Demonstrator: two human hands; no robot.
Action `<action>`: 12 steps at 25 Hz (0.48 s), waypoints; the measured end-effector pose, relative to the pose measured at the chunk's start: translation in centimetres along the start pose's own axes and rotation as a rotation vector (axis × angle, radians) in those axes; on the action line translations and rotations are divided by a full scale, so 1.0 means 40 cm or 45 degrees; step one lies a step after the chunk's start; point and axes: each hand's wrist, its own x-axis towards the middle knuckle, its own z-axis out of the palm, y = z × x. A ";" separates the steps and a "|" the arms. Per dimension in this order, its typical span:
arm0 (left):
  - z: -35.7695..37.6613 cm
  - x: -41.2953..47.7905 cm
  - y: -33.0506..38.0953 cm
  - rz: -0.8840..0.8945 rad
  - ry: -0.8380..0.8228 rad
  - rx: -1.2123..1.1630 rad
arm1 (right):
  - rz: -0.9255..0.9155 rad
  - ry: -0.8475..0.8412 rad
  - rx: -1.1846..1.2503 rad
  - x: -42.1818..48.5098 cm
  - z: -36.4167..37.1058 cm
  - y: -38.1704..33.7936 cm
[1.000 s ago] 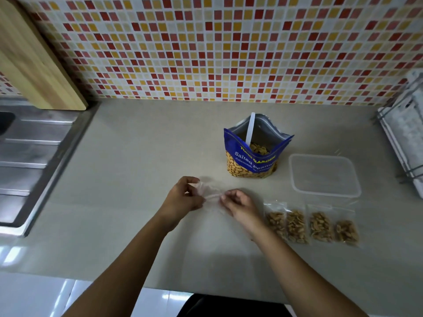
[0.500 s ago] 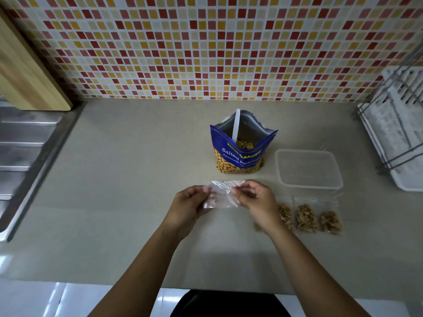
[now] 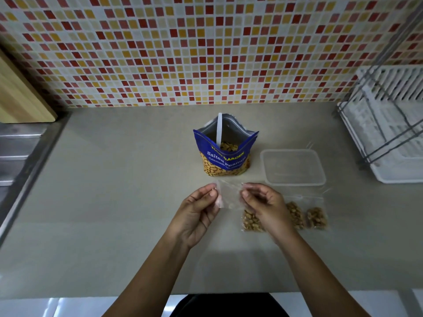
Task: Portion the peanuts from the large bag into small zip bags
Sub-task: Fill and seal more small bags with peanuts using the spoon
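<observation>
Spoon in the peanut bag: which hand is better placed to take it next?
Probably the left hand: the spoon stands at the left side of the large bag, almost straight beyond it. The right hand sits further right and could hold the empty zip bag alone.

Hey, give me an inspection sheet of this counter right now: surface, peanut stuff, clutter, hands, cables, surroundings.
Surface: beige countertop, smooth.
Job's things: large bag stands open, peanuts inside, white handle sticking out; empty zip bag held up before it; three filled zip bags visible at right, one partly behind the right hand.
Clutter: clear plastic container beside the large bag.
Grippers: left hand and right hand each pinch one end of the empty zip bag.
Cables: nothing seen.
Surroundings: mosaic tile wall behind, steel sink and wooden board left, dish rack right.
</observation>
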 end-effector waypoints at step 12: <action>0.057 0.001 0.010 0.219 0.054 0.537 | -0.031 0.052 -0.026 0.007 -0.054 -0.050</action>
